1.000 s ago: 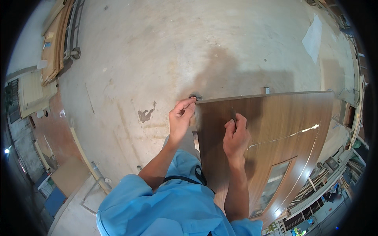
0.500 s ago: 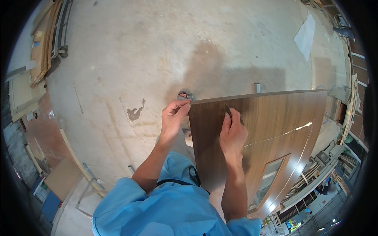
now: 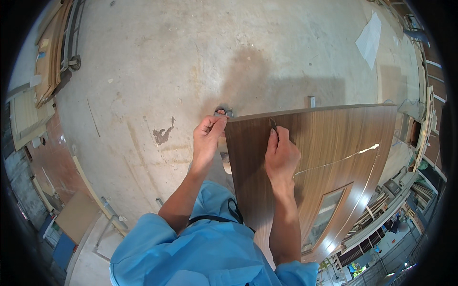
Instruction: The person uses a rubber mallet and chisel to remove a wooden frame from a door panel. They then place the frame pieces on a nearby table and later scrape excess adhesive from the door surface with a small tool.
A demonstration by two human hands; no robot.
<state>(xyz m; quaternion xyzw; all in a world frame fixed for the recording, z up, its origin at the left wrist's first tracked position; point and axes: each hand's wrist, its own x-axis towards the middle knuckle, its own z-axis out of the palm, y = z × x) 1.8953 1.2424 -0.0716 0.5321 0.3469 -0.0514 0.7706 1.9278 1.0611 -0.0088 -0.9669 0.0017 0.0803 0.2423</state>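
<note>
In front of me stands a brown wood-grain door [image 3: 248,157], with a pale metallic strip across its face and a small glass window [image 3: 327,214] lower down. My left hand [image 3: 208,138] is closed in a pinch at the door's near-left top corner; its fingertips touch the edge there, and whatever they may hold is hidden. My right hand [image 3: 282,155] is closed around a thin, dark, blade-like tool [image 3: 274,126]. The tool's narrow tip points up at the door face just below the top edge, to the right of my left hand.
Grey concrete floor [image 3: 143,62] spreads beyond the door, with a white sheet [image 3: 369,40] lying at the far right. A metal support end [image 3: 311,101] shows behind the door's top edge. Boards [image 3: 50,62] lean at the far left. Stacked strips of wood [image 3: 377,209] fill the right side.
Both hands and the door's top edge sit slightly higher in the picture. The right hand's tool tip is a little nearer the top edge, and both grips look the same.
</note>
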